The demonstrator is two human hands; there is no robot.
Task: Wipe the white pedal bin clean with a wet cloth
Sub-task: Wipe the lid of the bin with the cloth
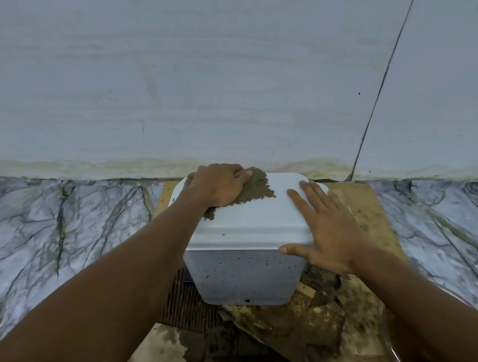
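The white pedal bin [243, 268] stands on the floor against the wall, its lid shut and its front face speckled with dark spots. A brownish-grey wet cloth [255, 189] lies on the far left part of the lid. My left hand [218, 183] presses down on the cloth, fingers curled over its far edge. My right hand [321, 228] lies flat on the right side of the lid, fingers straight, thumb hooked over the front rim.
Wet, torn brown cardboard [293, 332] lies under and in front of the bin. Marble-pattern floor [61, 226] spreads on both sides. A pale tiled wall [210, 81] rises right behind. A clear curved rim [390, 338] shows at lower right.
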